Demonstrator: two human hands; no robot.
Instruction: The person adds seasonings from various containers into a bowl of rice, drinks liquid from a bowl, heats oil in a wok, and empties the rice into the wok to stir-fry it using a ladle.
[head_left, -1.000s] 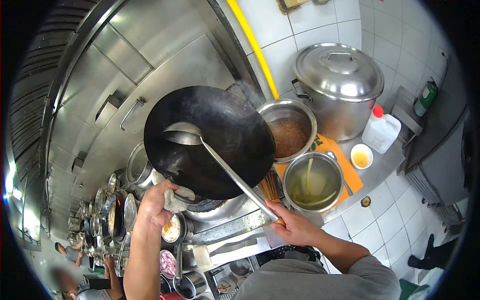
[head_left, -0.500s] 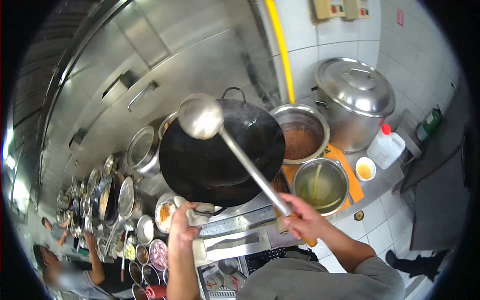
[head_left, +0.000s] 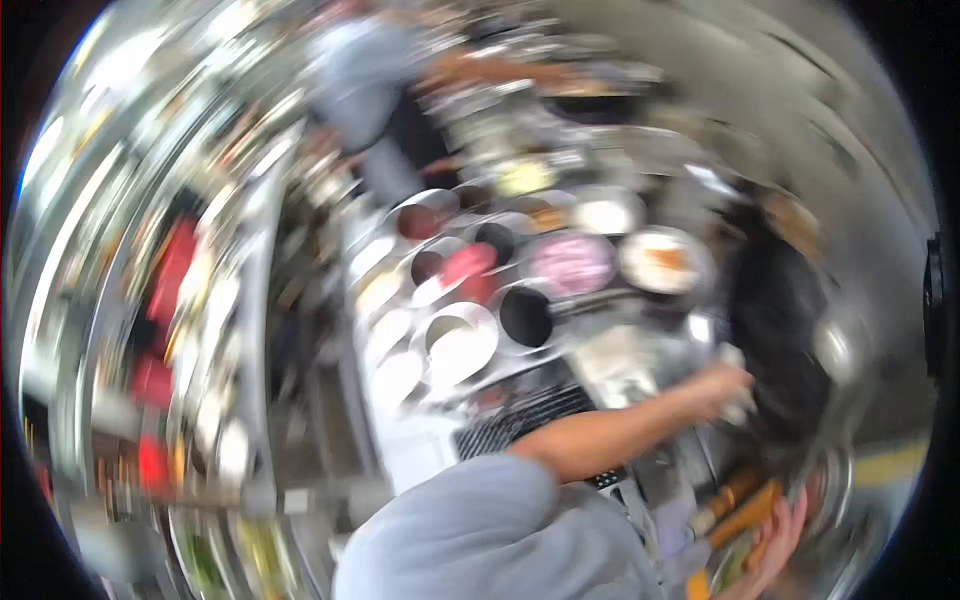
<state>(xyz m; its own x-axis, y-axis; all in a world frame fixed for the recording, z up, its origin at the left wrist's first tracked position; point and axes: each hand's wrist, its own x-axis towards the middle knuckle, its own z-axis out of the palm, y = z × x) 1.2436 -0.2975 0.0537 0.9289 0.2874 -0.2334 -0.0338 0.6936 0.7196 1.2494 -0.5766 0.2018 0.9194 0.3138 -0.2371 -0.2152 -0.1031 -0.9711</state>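
The picture is smeared by motion. On the right side stands the black wok (head_left: 775, 310). My left hand (head_left: 722, 390) is closed at the wok's near edge, on a pale folded cloth (head_left: 740, 385) that wraps its handle. Lower down, my right hand (head_left: 783, 535) is around the wooden handle of the ladle (head_left: 832, 350), whose metal bowl shows as a blurred bright patch over the wok. Beside the wok sits a bowl of white food with an orange topping (head_left: 665, 262).
Several round containers crowd the counter, one with pink pieces (head_left: 570, 265) and one with white contents (head_left: 460, 345). A red object (head_left: 468, 268) lies among them. Another person (head_left: 370, 75) reaches towards a dark pan (head_left: 590, 105). Shelves (head_left: 270, 300) run along the left.
My view has swung sharply left, bringing the containers and shelves to the centre. The wok and both hands now appear at the right. My left hand stays at the wok's edge.
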